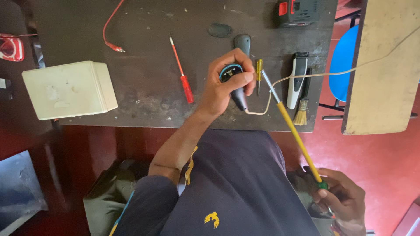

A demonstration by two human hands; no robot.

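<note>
Dark plastic, rounded: a trimmer body gripped in the left hand, fingers wrapped round its upper end and thumb pressed across the open, blue-ringed head, which is turned up toward the camera — apparently so the inside can be seen and reached. The body stands tilted over the near edge of the table, its lower tip close to the surface; a pale cord leaves that tip, loops up and runs off to the right across a bare wooden board. Right hand, low by the lap and well apart from the left, closed on the green handle of a long yellow screwdriver; the shaft slants up and its metal tip sits just beside the trimmer body, near the cord's loop, whether touching cannot be told. Lying flat on the table, within reach: a small yellow screwdriver just right of the grip; a white-and-black trimmer with a small bristle brush beside it; a red screwdriver to the left; two dark oval covers beyond the hand, likely parts lifted off. Farther out: a cream plastic box at the left edge, a red clip lead, a black-and-red battery pack at the far side. Off the table: a blue stool seat, red floor.
</note>
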